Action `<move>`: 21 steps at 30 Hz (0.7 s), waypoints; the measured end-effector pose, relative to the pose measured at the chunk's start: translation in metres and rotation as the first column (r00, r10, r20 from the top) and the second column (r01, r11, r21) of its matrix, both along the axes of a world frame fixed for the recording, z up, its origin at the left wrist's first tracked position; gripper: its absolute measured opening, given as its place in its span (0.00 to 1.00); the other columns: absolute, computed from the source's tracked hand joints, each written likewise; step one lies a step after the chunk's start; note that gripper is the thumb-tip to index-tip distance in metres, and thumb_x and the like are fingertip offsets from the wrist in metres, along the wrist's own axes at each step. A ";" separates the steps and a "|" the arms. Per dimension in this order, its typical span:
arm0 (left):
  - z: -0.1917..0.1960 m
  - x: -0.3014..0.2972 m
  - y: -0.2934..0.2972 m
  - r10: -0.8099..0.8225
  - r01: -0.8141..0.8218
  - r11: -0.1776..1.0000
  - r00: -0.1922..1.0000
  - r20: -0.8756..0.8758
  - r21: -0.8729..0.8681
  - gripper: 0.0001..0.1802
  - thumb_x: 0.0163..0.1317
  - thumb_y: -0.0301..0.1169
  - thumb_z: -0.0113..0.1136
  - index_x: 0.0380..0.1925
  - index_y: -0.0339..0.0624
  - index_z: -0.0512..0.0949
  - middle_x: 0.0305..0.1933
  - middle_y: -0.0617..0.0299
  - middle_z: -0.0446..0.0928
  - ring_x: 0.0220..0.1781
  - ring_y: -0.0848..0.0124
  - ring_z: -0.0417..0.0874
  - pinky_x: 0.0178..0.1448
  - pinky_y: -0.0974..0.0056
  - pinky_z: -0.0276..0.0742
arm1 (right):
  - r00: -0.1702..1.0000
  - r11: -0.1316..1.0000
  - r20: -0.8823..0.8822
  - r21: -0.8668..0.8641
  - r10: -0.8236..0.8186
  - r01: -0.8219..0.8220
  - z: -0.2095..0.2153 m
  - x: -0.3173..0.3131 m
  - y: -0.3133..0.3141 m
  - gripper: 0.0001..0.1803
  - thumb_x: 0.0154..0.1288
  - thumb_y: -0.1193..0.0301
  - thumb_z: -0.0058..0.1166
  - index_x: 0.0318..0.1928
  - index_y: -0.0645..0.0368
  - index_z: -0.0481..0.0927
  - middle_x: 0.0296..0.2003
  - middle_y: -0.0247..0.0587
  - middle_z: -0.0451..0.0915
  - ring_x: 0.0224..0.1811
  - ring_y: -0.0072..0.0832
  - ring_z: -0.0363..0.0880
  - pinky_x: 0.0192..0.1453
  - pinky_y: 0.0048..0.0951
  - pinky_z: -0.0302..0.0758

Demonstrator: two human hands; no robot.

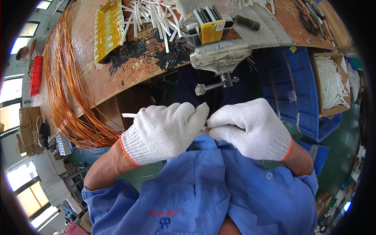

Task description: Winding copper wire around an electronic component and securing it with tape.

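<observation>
Both my hands wear white knit gloves with orange cuffs and meet in front of my chest. My left hand (164, 131) is closed around a thin white tube (129, 115), whose end sticks out past the knuckles. My right hand (250, 127) pinches a small copper-coloured piece (207, 128) between thumb and fingers, right beside the left fingertips. The gloves hide most of the tube, and how it joins the copper piece cannot be seen. Beyond my hands, a worn grey vise (221, 58) with a bar handle (213, 87) projects from the bench.
Copper wire coils (64, 90) hang over the bench (135, 78) at left. A yellow slotted part (105, 33), loose white tubes (156, 19) and a yellow block with dark rods (212, 32) lie on top. At right are blue bins (290, 86) and a carton (331, 84) of white tubes.
</observation>
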State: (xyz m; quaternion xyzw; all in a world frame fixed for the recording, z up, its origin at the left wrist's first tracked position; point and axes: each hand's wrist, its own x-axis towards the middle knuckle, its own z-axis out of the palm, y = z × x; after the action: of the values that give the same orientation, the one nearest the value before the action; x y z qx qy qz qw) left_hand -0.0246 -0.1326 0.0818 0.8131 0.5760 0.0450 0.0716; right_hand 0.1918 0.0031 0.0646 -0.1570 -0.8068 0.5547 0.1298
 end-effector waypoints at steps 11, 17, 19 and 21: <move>0.004 0.003 -0.002 0.006 0.000 0.993 0.998 -0.055 0.118 0.31 0.65 0.42 0.75 0.63 0.36 0.85 0.28 0.65 0.70 0.25 0.71 0.81 0.25 0.62 0.78 | 0.904 0.735 0.411 -0.649 0.122 0.196 0.037 -0.011 0.014 0.06 0.76 0.77 0.67 0.47 0.67 0.91 0.32 0.37 0.91 0.31 0.20 0.87 0.35 0.29 0.82; 0.003 0.001 -0.003 0.029 -0.029 0.999 1.000 0.002 0.027 0.29 0.65 0.42 0.76 0.63 0.39 0.85 0.29 0.65 0.72 0.25 0.68 0.83 0.25 0.60 0.79 | 0.999 0.996 -0.009 -0.084 -0.034 0.033 0.000 -0.001 -0.008 0.11 0.72 0.72 0.73 0.50 0.65 0.90 0.28 0.43 0.88 0.29 0.31 0.89 0.35 0.30 0.83; -0.001 -0.001 -0.004 0.012 -0.012 1.000 1.000 0.027 0.009 0.26 0.66 0.41 0.76 0.60 0.40 0.86 0.30 0.65 0.73 0.24 0.67 0.84 0.25 0.59 0.79 | 0.999 0.985 -0.044 0.168 -0.026 0.034 -0.013 -0.001 -0.013 0.20 0.70 0.69 0.75 0.58 0.63 0.88 0.27 0.43 0.87 0.29 0.36 0.90 0.33 0.32 0.83; 0.005 -0.002 -0.001 0.002 0.000 0.995 1.000 0.017 -0.096 0.23 0.66 0.41 0.75 0.56 0.41 0.85 0.31 0.64 0.74 0.24 0.66 0.84 0.25 0.59 0.80 | 0.999 0.953 -0.016 0.301 -0.031 0.035 -0.013 0.000 -0.018 0.27 0.69 0.65 0.76 0.65 0.60 0.84 0.27 0.42 0.86 0.28 0.39 0.90 0.32 0.34 0.83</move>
State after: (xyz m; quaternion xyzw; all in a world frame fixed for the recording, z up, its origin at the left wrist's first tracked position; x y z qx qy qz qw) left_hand -0.0268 -0.1333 0.0867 0.8079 0.5774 0.0241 0.1155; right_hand 0.1922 -0.0145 0.0513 -0.1457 -0.8783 0.4239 0.1661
